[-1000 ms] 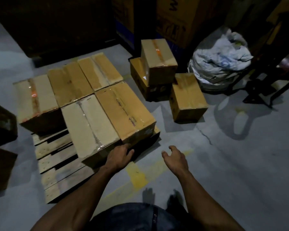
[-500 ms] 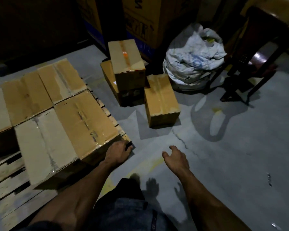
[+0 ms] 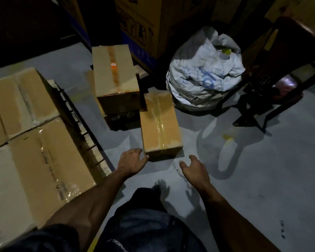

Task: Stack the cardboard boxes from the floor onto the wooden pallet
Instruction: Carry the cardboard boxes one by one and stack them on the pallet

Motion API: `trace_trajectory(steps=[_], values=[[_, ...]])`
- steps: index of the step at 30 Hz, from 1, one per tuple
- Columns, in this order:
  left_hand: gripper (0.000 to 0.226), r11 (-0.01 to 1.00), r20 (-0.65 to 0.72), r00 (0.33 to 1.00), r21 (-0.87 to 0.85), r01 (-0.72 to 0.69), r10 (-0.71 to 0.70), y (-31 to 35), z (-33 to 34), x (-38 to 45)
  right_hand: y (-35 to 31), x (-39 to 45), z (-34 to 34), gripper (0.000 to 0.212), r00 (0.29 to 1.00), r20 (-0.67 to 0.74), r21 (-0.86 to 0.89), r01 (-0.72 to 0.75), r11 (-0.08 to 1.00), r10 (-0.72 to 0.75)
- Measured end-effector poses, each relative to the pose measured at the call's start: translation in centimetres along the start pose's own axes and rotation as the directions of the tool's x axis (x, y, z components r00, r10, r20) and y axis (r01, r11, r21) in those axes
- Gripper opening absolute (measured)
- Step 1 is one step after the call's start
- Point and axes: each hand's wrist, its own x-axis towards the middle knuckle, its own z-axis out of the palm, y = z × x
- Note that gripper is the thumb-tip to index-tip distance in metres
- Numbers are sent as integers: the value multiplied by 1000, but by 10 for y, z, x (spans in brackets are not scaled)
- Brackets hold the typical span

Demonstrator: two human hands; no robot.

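- While you lean over the grey floor, your left hand reaches to the near left corner of the nearest floor box; its fingertips sit right at that corner, fingers relaxed and spread, grasping nothing.
- Your right hand hangs just off the box's near right corner, apart from it, fingers loosely curved, holding nothing.
- That box lies flat on the floor, taped seam running near to far.
- Just beyond it on the left, a taped box with an orange label sits on top of a lower box, which is mostly hidden in shadow.
- At the left, the wooden pallet carries several boxes laid flat side by side; its slatted right edge shows bare.
- A white sack stands at the far right of the floor boxes, with a dark chair beside it.
- Large cartons stand along the far side.
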Motion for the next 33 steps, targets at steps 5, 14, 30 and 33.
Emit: trace_trajectory(steps=[5, 14, 30, 33], values=[[66, 1000, -59, 998, -24, 10, -11, 42, -43, 68, -42, 73, -51, 52, 999, 2, -17, 40, 999, -40], [68, 975, -106, 972, -107, 197, -208, 101, -52, 169, -75, 226, -111, 55, 986, 137, -103, 110, 989, -96], [49, 374, 90, 682, -781, 501, -726, 152, -52, 294, -109, 416, -126, 62, 913, 406, 74, 4, 997, -34], [48, 179, 176, 634, -872, 455, -753, 128, -32, 321, -101, 448, -90, 73, 916, 396, 128, -124, 984, 64]])
